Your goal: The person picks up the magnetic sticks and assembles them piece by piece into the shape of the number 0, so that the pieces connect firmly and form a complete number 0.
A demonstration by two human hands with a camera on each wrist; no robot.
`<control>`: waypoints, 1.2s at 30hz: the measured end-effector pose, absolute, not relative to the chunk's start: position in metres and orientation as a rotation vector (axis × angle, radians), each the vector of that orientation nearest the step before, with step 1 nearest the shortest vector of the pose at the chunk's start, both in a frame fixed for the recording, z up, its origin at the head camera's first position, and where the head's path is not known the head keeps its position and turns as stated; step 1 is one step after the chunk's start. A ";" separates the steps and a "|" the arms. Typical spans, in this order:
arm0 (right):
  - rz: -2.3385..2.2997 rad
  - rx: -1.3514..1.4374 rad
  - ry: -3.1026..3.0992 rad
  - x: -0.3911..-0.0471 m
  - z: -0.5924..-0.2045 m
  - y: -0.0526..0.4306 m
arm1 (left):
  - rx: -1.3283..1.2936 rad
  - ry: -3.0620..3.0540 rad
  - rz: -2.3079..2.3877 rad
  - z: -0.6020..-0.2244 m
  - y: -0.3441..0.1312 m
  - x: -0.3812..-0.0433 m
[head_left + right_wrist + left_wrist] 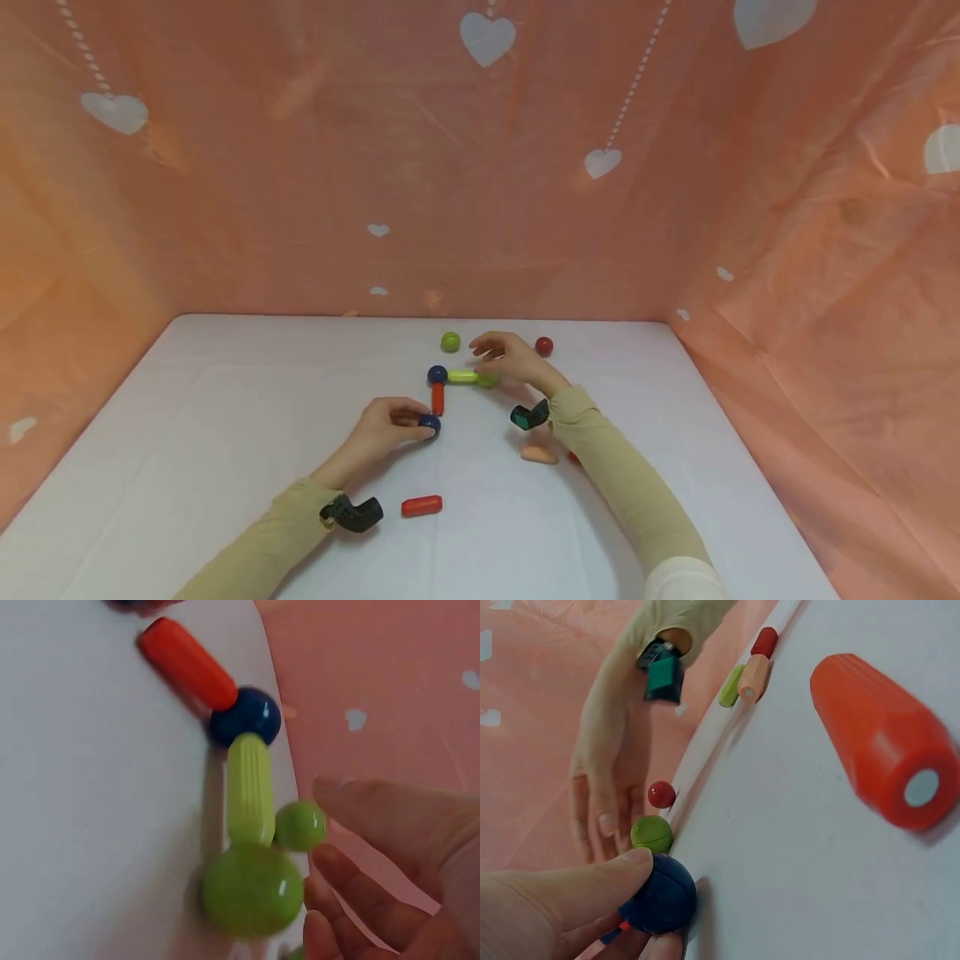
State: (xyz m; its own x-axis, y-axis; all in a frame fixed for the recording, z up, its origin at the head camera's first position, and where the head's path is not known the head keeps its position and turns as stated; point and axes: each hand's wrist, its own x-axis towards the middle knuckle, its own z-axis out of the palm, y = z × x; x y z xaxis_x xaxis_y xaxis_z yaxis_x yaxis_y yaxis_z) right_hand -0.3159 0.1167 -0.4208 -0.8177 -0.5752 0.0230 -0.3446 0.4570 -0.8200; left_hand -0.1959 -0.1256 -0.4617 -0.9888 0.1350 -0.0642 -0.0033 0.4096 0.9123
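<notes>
My left hand (381, 432) pinches a blue ball (660, 896) between thumb and fingers, by the near end of a red rod (438, 399). That rod's far end meets another blue ball (247, 718). A yellow-green rod (250, 791) joins this ball to a green ball (253, 891), so the pieces form a corner. My right hand (513, 360) hovers beside the green ball, its fingers loosely bent and thumb apart, with nothing seen between them. Whether a fingertip touches the green ball cannot be told.
Behind the joined pieces sit a loose green ball (450, 342) and a red ball (543, 346). A loose red rod (422, 506) with a silver disc on its end lies nearer. By the right forearm are a peach rod (538, 454), a green rod (732, 686) and another red rod (764, 643).
</notes>
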 end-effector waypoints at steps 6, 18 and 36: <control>-1.249 -0.926 2.405 -0.322 -0.417 0.092 | 0.140 2.582 1.628 -0.461 -0.124 -0.195; -1.182 -1.014 2.304 -0.326 -0.417 0.066 | 0.078 2.541 1.675 -0.459 -0.126 -0.193; -1.006 -1.028 2.421 -0.330 -0.429 0.059 | 0.157 2.503 1.705 -0.458 -0.129 -0.191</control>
